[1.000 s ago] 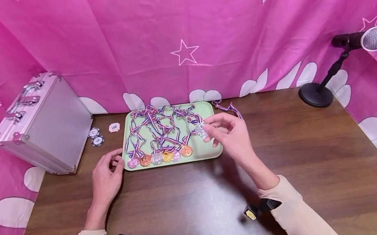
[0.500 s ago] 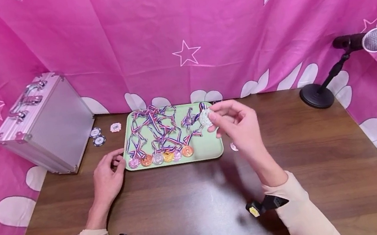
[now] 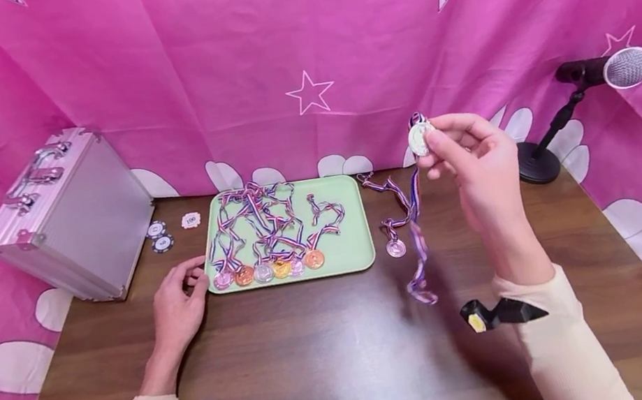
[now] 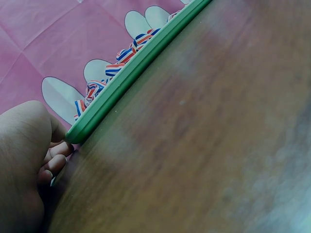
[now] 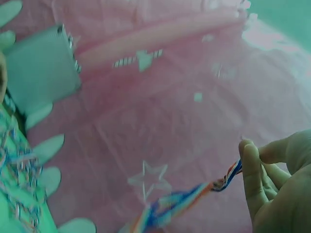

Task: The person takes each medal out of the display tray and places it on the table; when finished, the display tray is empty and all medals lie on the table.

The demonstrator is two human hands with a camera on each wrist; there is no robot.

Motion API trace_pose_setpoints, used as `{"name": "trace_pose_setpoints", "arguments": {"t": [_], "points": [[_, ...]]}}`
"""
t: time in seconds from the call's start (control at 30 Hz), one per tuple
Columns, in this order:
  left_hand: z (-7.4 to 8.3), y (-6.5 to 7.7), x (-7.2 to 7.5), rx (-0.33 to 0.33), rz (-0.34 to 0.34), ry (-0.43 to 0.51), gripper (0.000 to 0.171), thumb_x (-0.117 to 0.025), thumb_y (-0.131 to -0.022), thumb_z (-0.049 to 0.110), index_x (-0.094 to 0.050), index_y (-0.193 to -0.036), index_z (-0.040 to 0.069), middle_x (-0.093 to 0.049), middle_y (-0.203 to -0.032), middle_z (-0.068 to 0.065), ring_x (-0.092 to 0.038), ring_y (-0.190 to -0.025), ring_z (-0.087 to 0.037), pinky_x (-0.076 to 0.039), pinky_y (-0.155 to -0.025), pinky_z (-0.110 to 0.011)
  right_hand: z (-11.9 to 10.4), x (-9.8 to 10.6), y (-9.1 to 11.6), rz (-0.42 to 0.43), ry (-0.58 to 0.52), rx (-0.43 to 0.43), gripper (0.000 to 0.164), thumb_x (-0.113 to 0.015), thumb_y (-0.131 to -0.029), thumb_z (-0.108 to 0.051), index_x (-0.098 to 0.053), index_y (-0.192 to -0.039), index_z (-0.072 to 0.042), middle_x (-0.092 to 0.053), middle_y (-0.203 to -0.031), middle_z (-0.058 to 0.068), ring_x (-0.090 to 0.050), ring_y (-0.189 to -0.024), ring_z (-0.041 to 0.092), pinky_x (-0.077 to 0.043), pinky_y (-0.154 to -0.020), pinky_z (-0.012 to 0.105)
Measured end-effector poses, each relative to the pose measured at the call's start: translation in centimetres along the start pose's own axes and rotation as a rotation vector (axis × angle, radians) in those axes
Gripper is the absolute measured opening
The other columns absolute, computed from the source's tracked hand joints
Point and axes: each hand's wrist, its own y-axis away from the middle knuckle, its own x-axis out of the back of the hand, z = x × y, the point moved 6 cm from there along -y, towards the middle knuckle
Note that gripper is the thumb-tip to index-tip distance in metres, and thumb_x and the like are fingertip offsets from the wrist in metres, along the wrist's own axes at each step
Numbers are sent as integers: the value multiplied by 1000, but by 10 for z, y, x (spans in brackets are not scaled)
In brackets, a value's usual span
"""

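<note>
My right hand holds up a silver medal, thumb and fingers pinching its disc, right of the tray. Its striped ribbon dangles below; in the right wrist view the ribbon trails from the fingertips. A green tray carries several medals with tangled ribbons, their discs in a row along its front. Among them are a gold medal and a copper-coloured medal. My left hand grips the tray's left edge; in the left wrist view, curled fingers meet the tray corner.
A pinkish medal lies with its ribbon on the table right of the tray. Several poker chips sit beside a silver case at the left. A microphone on a stand stands back right, before a pink curtain.
My right hand has lifted the silver medal and its ribbon off the tray, moving rightward and up. The pinkish medal on the table has come into view. My left hand stays at the tray.
</note>
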Motion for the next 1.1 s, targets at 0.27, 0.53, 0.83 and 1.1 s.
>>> {"name": "trace_pose_setpoints", "arguments": {"t": [0.27, 0.53, 0.83, 1.1], "points": [[-1, 0, 2, -10, 1, -13, 33, -65, -106, 7, -74, -137, 2, -70, -109, -15, -58, -97, -22, -40, -81, -26, 11, 23, -17, 58, -46, 99, 18, -66, -99, 17, -77, -109, 6, -74, -84, 11, -76, -64, 17, -60, -57, 24], [1, -2, 0, -10, 0, -1, 32, -65, -106, 6, -74, -137, 3, -69, -109, -14, -59, -97, -23, -40, -83, -27, 98, 72, 14, 158, 130, -254, 13, -69, -102, 12, -76, -106, 2, -78, -84, 7, -74, -65, 12, -63, -65, 24], [2, -1, 1, -16, 2, 5, 32, -65, -105, 5, -74, -136, 2, -70, -108, -15, -60, -97, -24, -40, -84, -28, 154, 115, 59, 65, 430, -417, 22, -72, -102, 7, -68, -119, 20, -77, -79, -1, -73, -63, 8, -62, -62, 24], [2, 0, -1, -16, 8, 3, 32, -65, -105, 5, -75, -135, 3, -69, -107, -15, -59, -97, -23, -40, -82, -26, 163, 127, 70, -20, 810, -312, 15, -83, -95, 0, -79, -107, 9, -79, -83, 11, -66, -64, -2, -51, -59, 15]]}}
